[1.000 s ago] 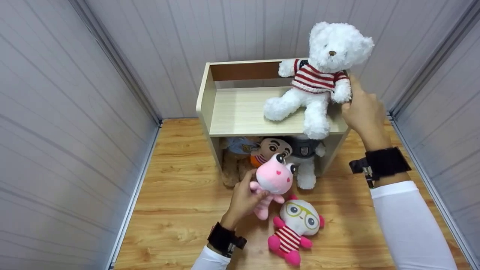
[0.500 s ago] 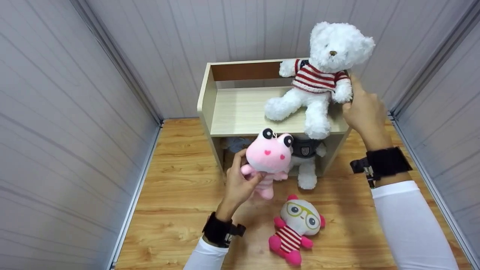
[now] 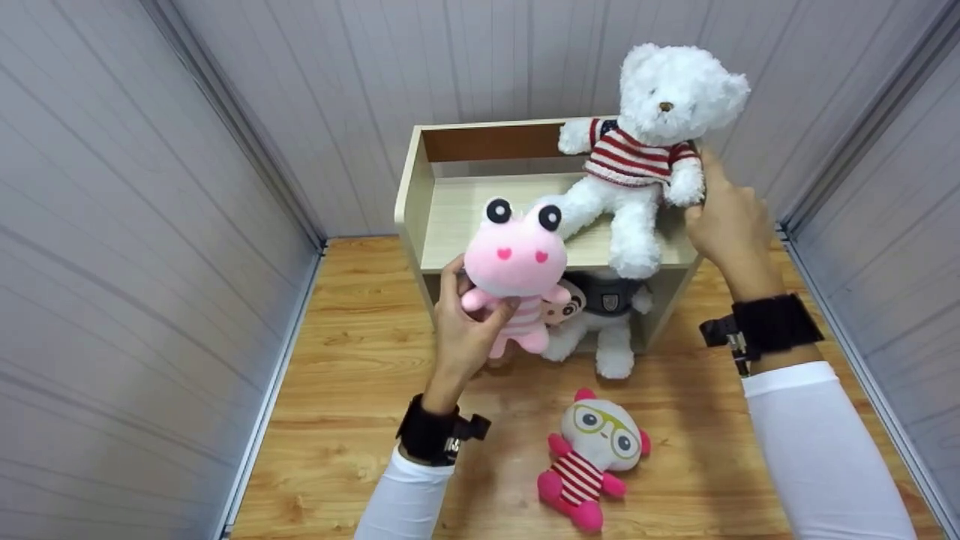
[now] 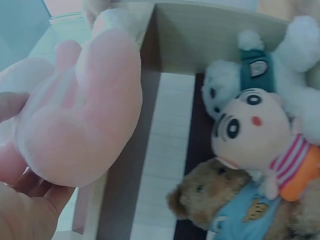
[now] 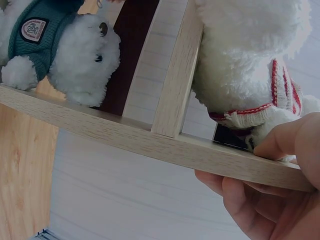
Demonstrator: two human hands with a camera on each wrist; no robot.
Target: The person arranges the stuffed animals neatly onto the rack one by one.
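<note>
My left hand [image 3: 466, 330] grips a pink frog plush [image 3: 516, 259] by its striped body, thumb in front. The frog is upright before the front edge of a small wooden shelf [image 3: 409, 195]. In the left wrist view the same frog plush [image 4: 90, 115] shows up close. My right hand [image 3: 731, 221] holds the shelf's right side panel; the right wrist view shows thumb and fingers on opposite faces of the panel [image 5: 150, 150]. Beside that hand a white teddy bear [image 3: 637, 161] in a striped sweater sits on the top shelf.
The lower compartment holds a white bear in a dark vest [image 3: 606, 300], a cartoon boy doll [image 4: 252, 125] and a brown bear in blue [image 4: 215, 195]. A pink panda plush with glasses [image 3: 592, 457] lies on the wood floor. Panel walls [image 3: 150, 225] stand around.
My left hand has lifted the pink frog plush up and slightly left, from low before the lower compartment to the top shelf's edge. My right hand and the white teddy bear stay put.
</note>
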